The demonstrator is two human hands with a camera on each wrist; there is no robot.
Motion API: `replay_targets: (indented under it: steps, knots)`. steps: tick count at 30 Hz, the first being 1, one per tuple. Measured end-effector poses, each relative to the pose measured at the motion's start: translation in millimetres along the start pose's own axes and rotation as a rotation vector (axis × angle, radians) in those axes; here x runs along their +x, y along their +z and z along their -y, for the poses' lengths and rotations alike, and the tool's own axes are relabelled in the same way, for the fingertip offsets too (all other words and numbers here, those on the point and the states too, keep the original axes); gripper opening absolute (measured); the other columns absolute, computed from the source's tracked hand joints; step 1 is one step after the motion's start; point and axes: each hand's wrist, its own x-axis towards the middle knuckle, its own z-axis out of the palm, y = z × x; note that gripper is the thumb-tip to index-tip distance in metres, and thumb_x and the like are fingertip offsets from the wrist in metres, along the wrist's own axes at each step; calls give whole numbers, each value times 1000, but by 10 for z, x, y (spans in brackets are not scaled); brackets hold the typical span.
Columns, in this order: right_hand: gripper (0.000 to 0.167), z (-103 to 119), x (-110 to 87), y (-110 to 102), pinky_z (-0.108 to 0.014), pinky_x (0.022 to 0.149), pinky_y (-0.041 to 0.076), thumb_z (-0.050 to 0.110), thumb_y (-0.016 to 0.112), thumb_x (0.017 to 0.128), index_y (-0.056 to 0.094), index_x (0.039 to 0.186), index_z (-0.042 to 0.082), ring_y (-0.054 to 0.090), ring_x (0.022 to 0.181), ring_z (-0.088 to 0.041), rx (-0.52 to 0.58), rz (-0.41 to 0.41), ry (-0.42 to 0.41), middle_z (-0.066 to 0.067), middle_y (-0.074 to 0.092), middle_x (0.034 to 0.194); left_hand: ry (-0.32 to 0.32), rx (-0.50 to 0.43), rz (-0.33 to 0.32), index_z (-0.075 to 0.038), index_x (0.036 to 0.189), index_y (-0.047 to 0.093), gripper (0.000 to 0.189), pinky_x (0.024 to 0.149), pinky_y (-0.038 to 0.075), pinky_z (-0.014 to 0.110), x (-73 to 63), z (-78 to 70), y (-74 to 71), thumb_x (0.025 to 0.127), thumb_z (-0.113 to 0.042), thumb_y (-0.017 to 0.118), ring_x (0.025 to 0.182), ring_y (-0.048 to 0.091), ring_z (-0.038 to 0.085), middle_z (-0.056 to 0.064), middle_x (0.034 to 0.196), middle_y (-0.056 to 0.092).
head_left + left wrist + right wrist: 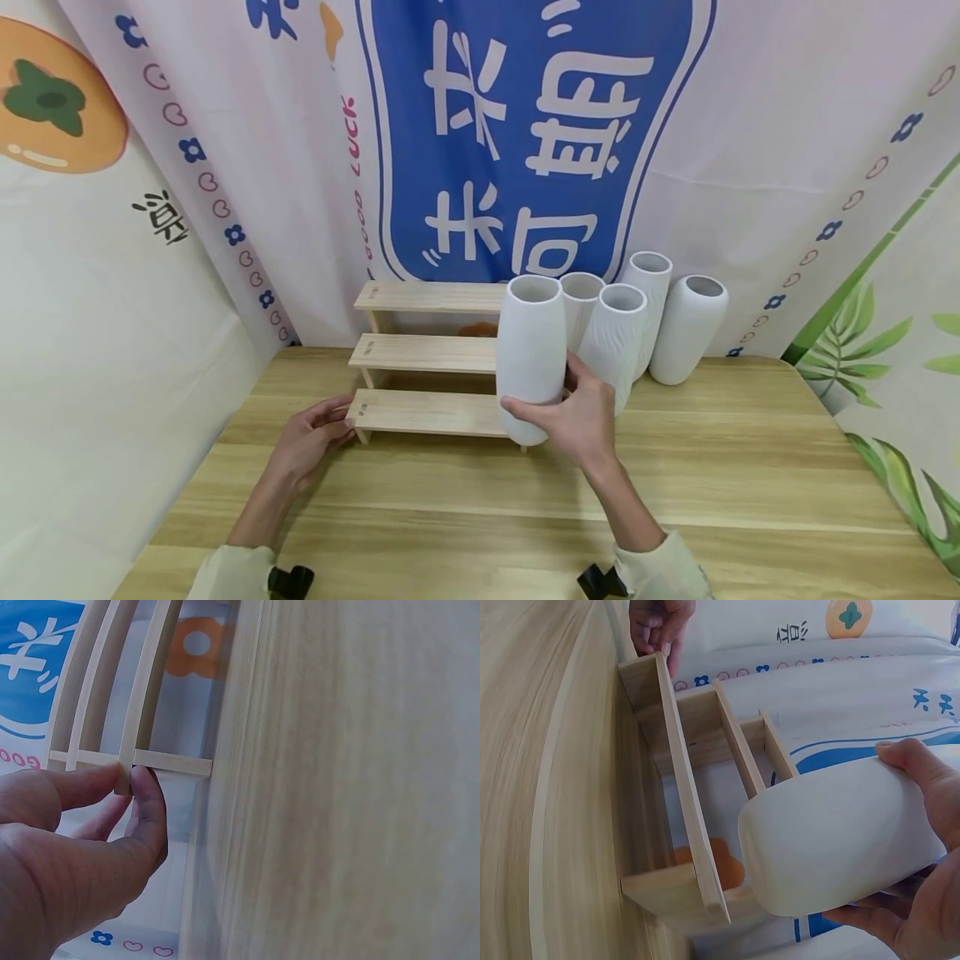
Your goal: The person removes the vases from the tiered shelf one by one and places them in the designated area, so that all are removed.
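Observation:
A white vase is gripped low on its body by my right hand, upright and in front of the right end of a three-step wooden display stand. In the right wrist view, the vase's rounded base hangs beside the step boards, thumb on one side and fingers on the other. At the stand's left end, my left hand pinches the tip of the lowest step board between thumb and fingers. The vase hides part of the stand's right end.
Several more white vases, among them a ribbed one and a smooth one, stand close together right of the held vase. A printed curtain hangs behind the wooden table.

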Motion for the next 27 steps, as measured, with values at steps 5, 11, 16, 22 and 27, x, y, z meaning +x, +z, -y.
replay_targets:
  steps: [5, 11, 16, 22, 27]
  knots:
    - [78, -43, -2, -118, -54, 96, 67, 21, 106, 64, 70, 133, 7, 76, 116, -32, -29, -17, 26, -15, 78, 125, -4, 12, 4, 4, 158, 47, 54, 92, 63, 16, 0, 0, 5, 106, 1, 61, 101, 68, -1, 16, 138, 64]
    - [78, -84, 4, -274, -54, 98, 67, 19, 105, 66, 69, 135, 8, 74, 116, -33, -30, -19, 59, -15, 76, 125, -5, 9, 0, 4, 158, 47, 54, 93, 63, 16, 8, -5, 3, 106, 1, 62, 102, 68, 0, 20, 141, 62]
    - [77, -120, 17, -392, -54, 98, 66, 18, 105, 67, 69, 134, 7, 74, 116, -33, -45, -27, 83, -16, 76, 126, -3, -1, 1, 5, 158, 46, 54, 93, 63, 16, 11, -2, -1, 106, 2, 61, 102, 68, 0, 20, 141, 62]
    - [75, -148, 11, -509, -54, 97, 66, 23, 105, 68, 70, 132, 5, 74, 114, -34, -91, -54, 95, -18, 77, 124, -1, -2, 0, 5, 159, 46, 54, 93, 63, 16, 8, 7, -4, 106, 2, 61, 102, 68, -1, 22, 143, 61]
    - [75, -163, -10, -580, -52, 95, 66, 25, 105, 68, 70, 131, 5, 75, 113, -33, -113, -54, 95, -17, 77, 124, -11, -5, 2, 5, 159, 45, 55, 94, 63, 16, -3, 9, -3, 106, 2, 60, 102, 68, 0, 24, 146, 58]
